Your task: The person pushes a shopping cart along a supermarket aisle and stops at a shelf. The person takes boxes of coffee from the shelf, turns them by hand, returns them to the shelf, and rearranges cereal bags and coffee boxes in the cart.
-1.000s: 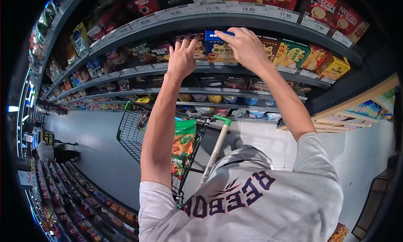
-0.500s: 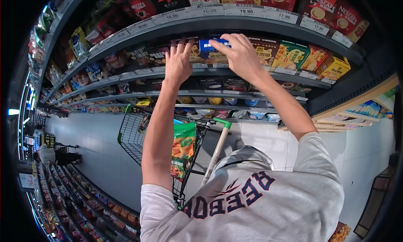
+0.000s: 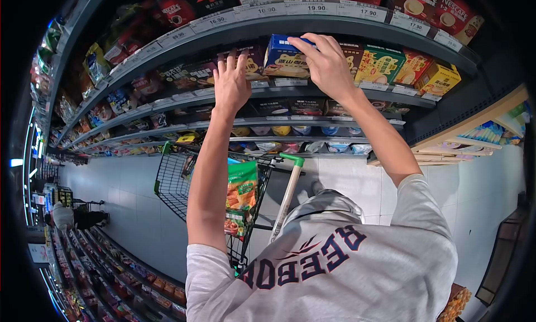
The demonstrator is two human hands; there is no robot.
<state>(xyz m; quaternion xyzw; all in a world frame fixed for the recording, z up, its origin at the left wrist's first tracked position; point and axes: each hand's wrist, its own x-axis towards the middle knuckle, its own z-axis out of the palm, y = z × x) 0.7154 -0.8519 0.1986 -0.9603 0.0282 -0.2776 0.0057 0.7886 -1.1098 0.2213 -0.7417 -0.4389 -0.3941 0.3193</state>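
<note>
A blue coffee box [image 3: 286, 58] with a yellow-lettered front stands at the middle of the shelf, its blue top showing. My right hand [image 3: 330, 68] grips its upper right side, with fingers over the top edge; part of that grip is hidden. To the left, my left hand [image 3: 231, 86] is open, fingers spread and pointing up. Its fingertips rest against or just before a dark purple box [image 3: 253, 60]; which of these I cannot tell. Right of my right hand stand a green box [image 3: 379, 65], a red box [image 3: 411, 68] and a yellow box [image 3: 439, 80].
Just above runs a shelf edge [image 3: 312, 8] with price tags, with Nescafe boxes [image 3: 416, 3] over it. Below my arms stands a shopping cart [image 3: 177, 174] holding a green bag [image 3: 242, 182]. Another person [image 3: 62, 216] is with a cart far down the aisle.
The blue box's top and front show more fully now, and it seems shifted forward under my right hand. My left hand stays spread in nearly the same place.
</note>
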